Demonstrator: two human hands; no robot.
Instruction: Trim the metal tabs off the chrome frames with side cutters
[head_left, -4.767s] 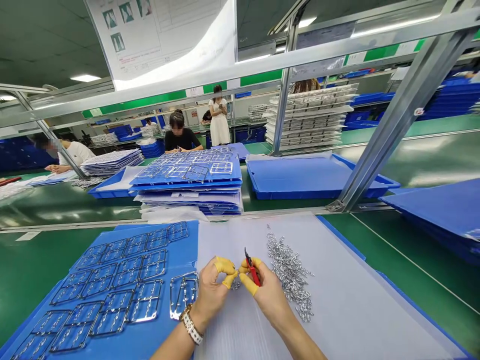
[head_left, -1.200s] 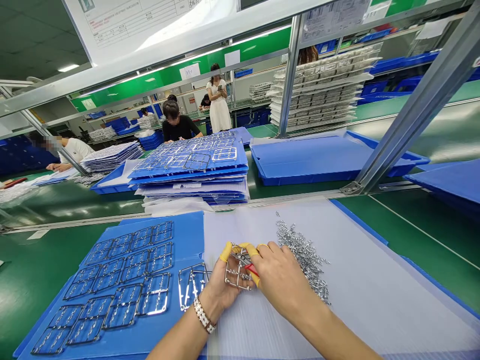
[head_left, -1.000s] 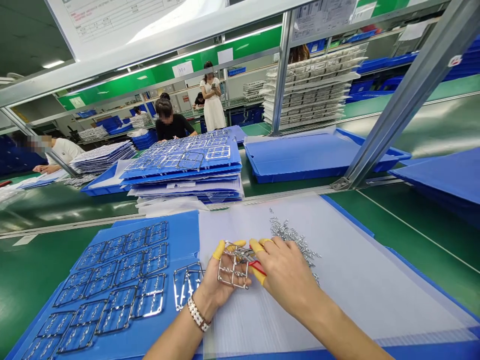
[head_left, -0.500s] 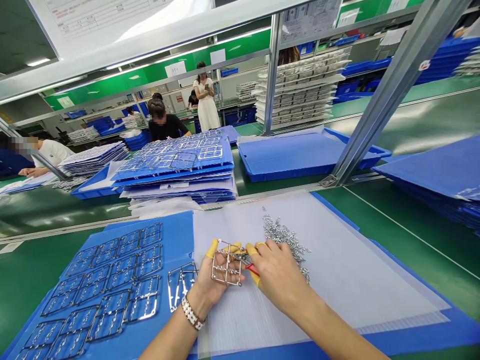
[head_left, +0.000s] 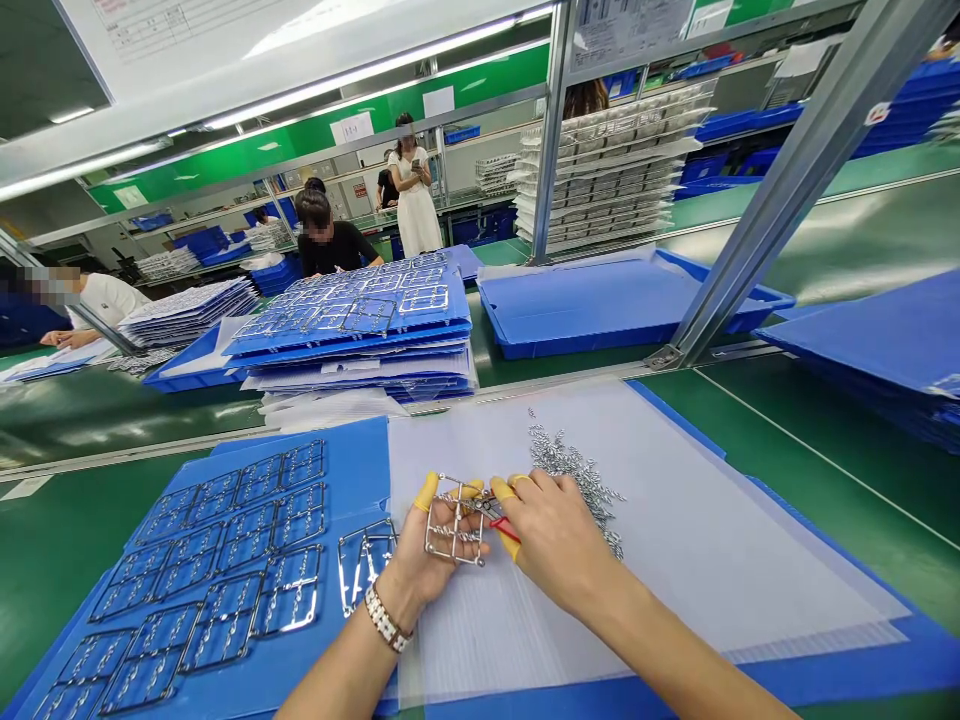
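My left hand point(head_left: 416, 560), with yellow finger cots, holds up a silvery sprue frame point(head_left: 455, 540) that carries small shiny parts. Closed in my right hand point(head_left: 559, 540) are red-handled nippers point(head_left: 504, 527); their jaws reach the right side of the frame. Just beyond my right hand, a loose pile of small silvery parts point(head_left: 574, 470) lies on a translucent white sheet point(head_left: 675, 540). Several more sprue frames point(head_left: 217, 610) lie in rows on the blue sheet point(head_left: 352, 455) at the left. One frame point(head_left: 365, 565) rests close to my left wrist.
Behind the work surface stands a stack of blue sheets with frames point(head_left: 352, 310). A blue tray point(head_left: 585, 305) sits to its right. A slanted metal post point(head_left: 780, 180) rises at the right. Co-workers point(head_left: 334, 240) are at the far side.
The view has shifted slightly. Both hands keep nearly the same pose, with the nippers still at the right side of the sprue frame.
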